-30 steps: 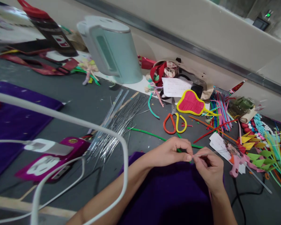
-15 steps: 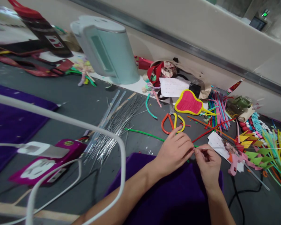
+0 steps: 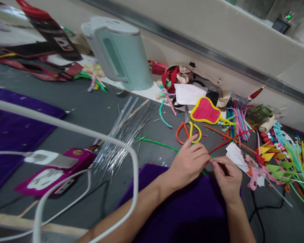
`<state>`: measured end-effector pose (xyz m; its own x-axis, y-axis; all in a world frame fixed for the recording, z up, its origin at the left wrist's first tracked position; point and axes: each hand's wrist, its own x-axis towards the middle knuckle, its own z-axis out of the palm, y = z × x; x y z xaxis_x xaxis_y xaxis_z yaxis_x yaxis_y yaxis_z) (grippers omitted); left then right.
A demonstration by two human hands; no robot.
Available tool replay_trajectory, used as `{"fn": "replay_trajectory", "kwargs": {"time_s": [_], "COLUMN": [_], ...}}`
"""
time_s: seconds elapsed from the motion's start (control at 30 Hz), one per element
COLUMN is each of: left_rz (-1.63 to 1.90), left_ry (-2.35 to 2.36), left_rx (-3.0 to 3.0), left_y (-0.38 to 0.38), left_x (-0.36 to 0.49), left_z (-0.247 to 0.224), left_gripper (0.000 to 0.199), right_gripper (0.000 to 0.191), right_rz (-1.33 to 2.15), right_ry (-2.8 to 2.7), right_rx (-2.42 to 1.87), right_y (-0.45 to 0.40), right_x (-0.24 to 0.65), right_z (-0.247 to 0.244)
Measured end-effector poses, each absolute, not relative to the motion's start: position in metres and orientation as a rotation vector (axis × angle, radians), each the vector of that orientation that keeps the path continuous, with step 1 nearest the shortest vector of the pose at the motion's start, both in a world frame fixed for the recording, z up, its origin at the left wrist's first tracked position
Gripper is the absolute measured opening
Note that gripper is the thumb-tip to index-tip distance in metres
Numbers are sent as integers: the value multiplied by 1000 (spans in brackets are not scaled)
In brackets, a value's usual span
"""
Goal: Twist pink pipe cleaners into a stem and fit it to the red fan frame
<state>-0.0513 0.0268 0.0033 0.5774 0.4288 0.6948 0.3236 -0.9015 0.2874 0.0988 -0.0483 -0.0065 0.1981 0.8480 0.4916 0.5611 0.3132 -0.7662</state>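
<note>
Both my hands meet over the purple cloth [image 3: 179,209], fingertips nearly touching. My left hand [image 3: 190,163] is closed in a pinch on a green pipe cleaner [image 3: 158,144], whose long end runs out to the left over the dark table. My right hand [image 3: 226,173] pinches thin metal wire [image 3: 276,170], which stretches off to the right. The exact meeting point between the fingertips is too small to make out. Just beyond my left hand lie scissors [image 3: 184,133] with one red and one yellow handle. A red pipe cleaner [image 3: 228,141] lies past my right hand.
A pile of metal wires [image 3: 129,141] lies left of my hands. A white cable [image 3: 91,135] loops across the near left, by a magenta pouch [image 3: 66,168]. Behind stand a kettle [image 3: 131,57] and a pink-and-yellow fan shape [image 3: 206,110]. A pink glue gun [image 3: 253,179] lies right.
The view has shifted slightly, so things appear a little further right. My right hand has tilted and moved slightly right, and the wire's far end hangs lower. Both pinches stay closed.
</note>
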Motion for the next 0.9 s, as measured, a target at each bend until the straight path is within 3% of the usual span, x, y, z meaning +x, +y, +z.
{"fn": "replay_trajectory", "kwargs": {"time_s": [0.9], "left_rz": [921], "left_ry": [497], "left_rx": [2652], "left_y": [30], "left_x": [-61], "left_z": [13], "left_gripper": [23], "right_gripper": [16], "right_rz": [304], "right_ry": [-1553], "right_rx": [-1262], "right_y": [-51], "right_x": [98], "right_z": [-1]}}
